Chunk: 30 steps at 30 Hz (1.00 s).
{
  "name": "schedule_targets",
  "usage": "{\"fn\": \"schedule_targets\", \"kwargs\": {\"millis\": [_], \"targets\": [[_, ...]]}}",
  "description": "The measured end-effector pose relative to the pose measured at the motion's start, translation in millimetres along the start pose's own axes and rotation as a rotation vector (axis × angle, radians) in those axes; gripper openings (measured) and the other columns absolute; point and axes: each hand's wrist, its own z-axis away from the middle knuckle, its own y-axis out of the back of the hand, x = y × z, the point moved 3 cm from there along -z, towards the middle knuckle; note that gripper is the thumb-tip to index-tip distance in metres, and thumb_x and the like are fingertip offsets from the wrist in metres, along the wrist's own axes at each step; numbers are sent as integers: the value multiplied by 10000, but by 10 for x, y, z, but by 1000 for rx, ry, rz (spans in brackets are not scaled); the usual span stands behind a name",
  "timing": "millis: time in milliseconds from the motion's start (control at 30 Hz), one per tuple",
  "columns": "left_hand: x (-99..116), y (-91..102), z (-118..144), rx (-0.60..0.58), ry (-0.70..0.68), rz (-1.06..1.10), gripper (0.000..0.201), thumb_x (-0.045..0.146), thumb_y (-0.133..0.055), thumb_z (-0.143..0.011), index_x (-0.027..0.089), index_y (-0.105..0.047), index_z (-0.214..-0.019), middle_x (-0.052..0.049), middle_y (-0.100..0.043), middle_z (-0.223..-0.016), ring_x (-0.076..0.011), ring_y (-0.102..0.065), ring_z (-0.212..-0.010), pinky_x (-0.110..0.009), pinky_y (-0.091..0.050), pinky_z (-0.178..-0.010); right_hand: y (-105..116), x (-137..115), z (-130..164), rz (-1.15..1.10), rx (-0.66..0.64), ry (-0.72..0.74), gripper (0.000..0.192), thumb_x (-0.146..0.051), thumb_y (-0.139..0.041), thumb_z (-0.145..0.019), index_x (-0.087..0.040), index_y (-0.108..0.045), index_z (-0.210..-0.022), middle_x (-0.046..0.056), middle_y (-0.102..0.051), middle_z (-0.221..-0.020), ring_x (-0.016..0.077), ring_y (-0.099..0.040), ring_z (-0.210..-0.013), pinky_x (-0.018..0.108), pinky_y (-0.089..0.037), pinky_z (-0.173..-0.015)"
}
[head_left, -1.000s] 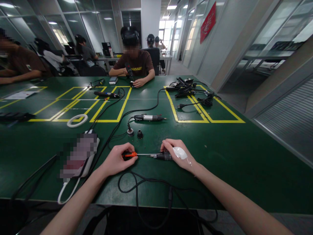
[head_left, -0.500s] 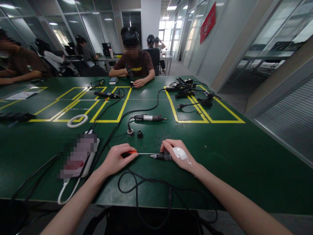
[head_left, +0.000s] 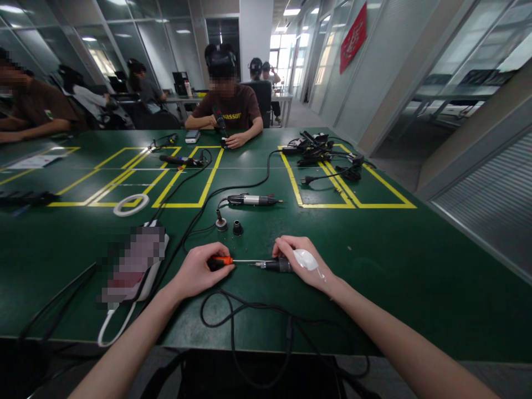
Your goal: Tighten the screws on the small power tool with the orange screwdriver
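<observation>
My left hand (head_left: 199, 269) is curled around a screwdriver (head_left: 224, 260) with an orange and black handle, its thumb and fingers on either side of the handle. The thin metal shaft points right, toward my other hand. My right hand (head_left: 305, 260) is closed over a black electric screwdriver (head_left: 276, 265) lying low at the table, its bit pointing left just below the shaft. A clear and white dressing covers the back of that hand. Beyond the hands are a round metal part with a stem (head_left: 221, 223), a black cone-shaped collar (head_left: 238, 228) and several tiny bits.
Another electric screwdriver (head_left: 251, 200) lies farther back. Cables (head_left: 249, 307) loop in front of me. At left are a phone-like device (head_left: 139, 266) and a white tape ring (head_left: 131, 205). Black cables and tools (head_left: 313, 149) pile up at back right. A person (head_left: 226, 105) sits opposite.
My left thumb and fingers have parted slightly around the handle, so more of its orange part shows. The right hand and the electric screwdriver have stayed put.
</observation>
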Motion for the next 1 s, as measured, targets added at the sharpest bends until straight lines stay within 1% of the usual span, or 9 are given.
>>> {"fn": "schedule_targets", "kwargs": {"millis": [400, 633, 1000], "targets": [[33, 23, -6, 5, -27, -15, 152, 318, -703, -867, 170, -702, -829, -24, -747, -790, -128, -678, -698, -206, -528, -660, -3, -3, 4, 20, 14, 10, 467, -446, -416, -1021, -216, -659, -694, 45, -743, -748, 213, -685, -741, 327, -483, -745], [1, 10, 1, 2, -19, -15, 150, 318, -699, -871, 171, -709, -843, -29, -754, -809, -135, -690, -715, -209, -536, -666, -5, 3, -3, 29, 7, 20, 469, -440, -421, -1028, -214, -661, -695, 45, -739, -748, 213, -691, -745, 327, -486, -747], [15, 17, -2, 7, -10, -11, 159, 330, -705, -865, 175, -712, -835, -22, -755, -802, -130, -688, -709, -201, -536, -666, 2, 7, -2, 24, 5, 22, 464, -422, -432, -1029, -211, -675, -696, 44, -745, -748, 217, -696, -740, 332, -500, -744]]}}
